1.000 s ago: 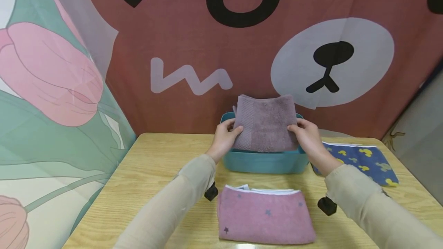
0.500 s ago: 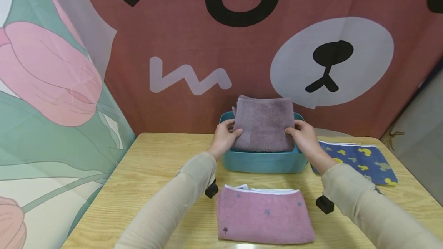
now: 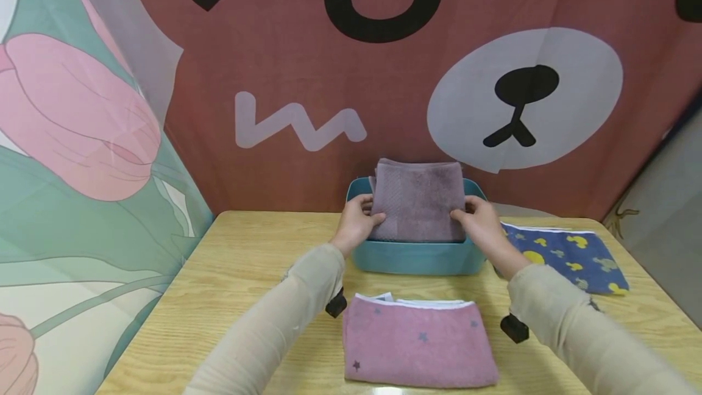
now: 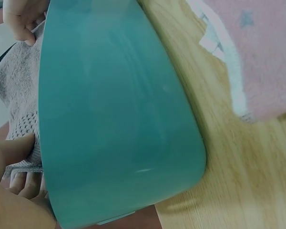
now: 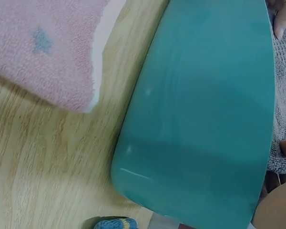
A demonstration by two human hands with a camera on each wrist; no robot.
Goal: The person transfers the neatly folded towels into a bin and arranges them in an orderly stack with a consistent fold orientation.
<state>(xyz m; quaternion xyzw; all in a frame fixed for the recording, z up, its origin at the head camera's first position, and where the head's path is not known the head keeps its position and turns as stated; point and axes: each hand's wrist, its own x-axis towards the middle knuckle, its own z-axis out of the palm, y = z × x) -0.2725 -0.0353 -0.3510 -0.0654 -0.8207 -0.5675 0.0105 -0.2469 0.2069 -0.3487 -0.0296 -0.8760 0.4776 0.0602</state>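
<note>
Pinches, with left hand [image 3: 356, 222] and right hand [image 3: 479, 224], the opposite side edges of a mauve towel [image 3: 421, 200] partway inside the teal tub [image 3: 418, 259], seemingly not yet settled. Leaves outside, on the table [image 3: 258, 249], a folded pink towel [image 3: 419, 349] in front and, farther right, a blue patterned towel [image 3: 589, 267].

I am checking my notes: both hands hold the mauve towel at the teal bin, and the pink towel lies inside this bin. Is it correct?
No: the pink towel lies on the table in front of the teal bin, as the head view shows. The left hand and right hand do hold the mauve towel.
</note>
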